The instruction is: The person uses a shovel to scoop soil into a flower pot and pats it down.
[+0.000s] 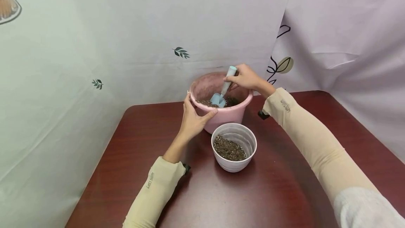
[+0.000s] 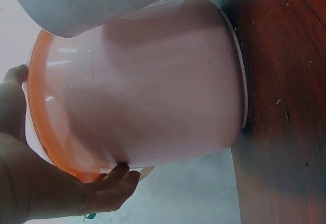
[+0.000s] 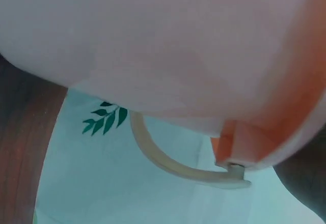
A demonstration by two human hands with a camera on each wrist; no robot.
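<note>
Trowel [image 1: 226, 87] gripped by the right hand [image 1: 247, 77], blade on soil [image 1: 232, 101] inside the pink bucket [image 1: 228, 116]; the left hand [image 1: 193, 121] clasps the bucket, presumably for steadiness. White pot [image 1: 233, 166] just in front.

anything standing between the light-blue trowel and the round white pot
The near wall of the round pink plastic bucket separates the trowel, dipped inside, from the pot. The left hand holds the bucket just left of that path.
</note>
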